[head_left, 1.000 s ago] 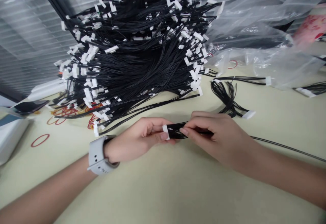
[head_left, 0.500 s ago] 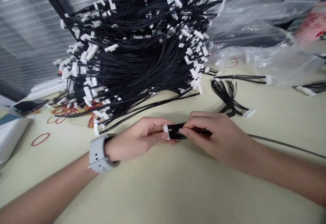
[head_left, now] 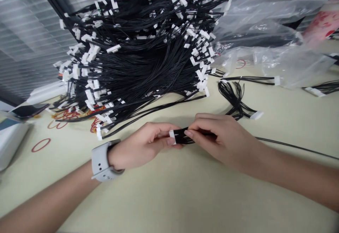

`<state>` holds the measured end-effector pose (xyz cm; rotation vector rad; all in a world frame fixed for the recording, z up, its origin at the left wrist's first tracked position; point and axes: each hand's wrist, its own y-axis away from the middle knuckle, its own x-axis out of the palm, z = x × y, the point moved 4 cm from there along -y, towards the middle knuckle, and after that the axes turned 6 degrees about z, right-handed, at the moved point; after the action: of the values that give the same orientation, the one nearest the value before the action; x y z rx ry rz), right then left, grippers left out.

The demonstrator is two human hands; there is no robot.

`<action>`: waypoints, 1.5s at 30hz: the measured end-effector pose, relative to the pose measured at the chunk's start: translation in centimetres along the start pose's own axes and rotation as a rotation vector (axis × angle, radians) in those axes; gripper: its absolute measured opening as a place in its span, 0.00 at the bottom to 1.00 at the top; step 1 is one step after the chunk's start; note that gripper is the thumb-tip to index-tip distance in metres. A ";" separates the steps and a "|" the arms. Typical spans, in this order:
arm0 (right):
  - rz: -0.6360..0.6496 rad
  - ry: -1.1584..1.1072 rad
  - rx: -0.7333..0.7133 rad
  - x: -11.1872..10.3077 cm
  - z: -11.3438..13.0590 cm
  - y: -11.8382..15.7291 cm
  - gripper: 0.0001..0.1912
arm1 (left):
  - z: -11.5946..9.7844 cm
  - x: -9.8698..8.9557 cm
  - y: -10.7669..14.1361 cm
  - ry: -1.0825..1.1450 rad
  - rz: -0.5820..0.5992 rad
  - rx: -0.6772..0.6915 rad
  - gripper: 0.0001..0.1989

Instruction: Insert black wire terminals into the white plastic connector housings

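My left hand (head_left: 148,143), with a grey watch strap on its wrist, pinches the white connector (head_left: 172,137) of a wire harness between thumb and fingers. Black wires (head_left: 181,136) run from that connector to the right. My right hand (head_left: 217,134) closes thumb and fingertips on these wires a short way from the connector. A thin pair of black wires (head_left: 291,144) comes out behind my right wrist and stretches to the right edge. The rest of the harness is hidden by my right hand.
Behind my hands rises a large pile of black wire harnesses (head_left: 148,59) with white connectors. A bundled harness (head_left: 234,98) lies behind my right hand. Red rubber bands (head_left: 41,145) lie at left. Clear plastic bags (head_left: 267,49) and a pink patterned container (head_left: 320,24) stand back right.
My view has shifted slightly, so the pile and bags sit a little further left and up. Both hands keep their grip on the harness, my right hand barely moved.
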<state>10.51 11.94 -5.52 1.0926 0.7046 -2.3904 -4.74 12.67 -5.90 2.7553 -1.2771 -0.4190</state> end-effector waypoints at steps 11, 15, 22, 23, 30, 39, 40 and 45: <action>0.002 -0.021 0.036 0.0 0.3 0.1 0.11 | -0.2 0.1 -0.1 -0.048 0.005 0.001 0.08; -0.012 -0.026 0.009 0.1 0.4 0.1 0.10 | -0.2 0.0 -0.1 -0.014 0.008 -0.005 0.07; -0.026 -0.033 -0.041 0.1 0.6 0.2 0.10 | -0.2 0.1 0.0 -0.041 0.000 0.012 0.08; -0.027 -0.026 -0.044 0.1 0.6 0.3 0.09 | -0.1 0.2 0.0 -0.076 -0.005 0.021 0.08; -0.009 0.096 -0.142 0.2 0.7 0.5 0.09 | 0.0 0.5 0.1 -0.105 -0.008 0.043 0.09; -0.035 0.045 -0.140 0.0 1.2 0.4 0.09 | -0.2 0.7 0.2 -0.132 -0.024 0.038 0.09; -0.024 0.052 -0.139 0.0 1.1 0.3 0.09 | -0.2 0.7 0.1 -0.101 -0.020 0.031 0.09; 0.026 0.104 -0.142 -0.1 0.7 0.3 0.10 | -0.2 0.5 -0.1 -0.005 -0.019 0.019 0.08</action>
<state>10.29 11.28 -5.12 1.1646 0.8753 -2.2375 -4.27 12.30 -5.83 2.7857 -1.2640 -0.4180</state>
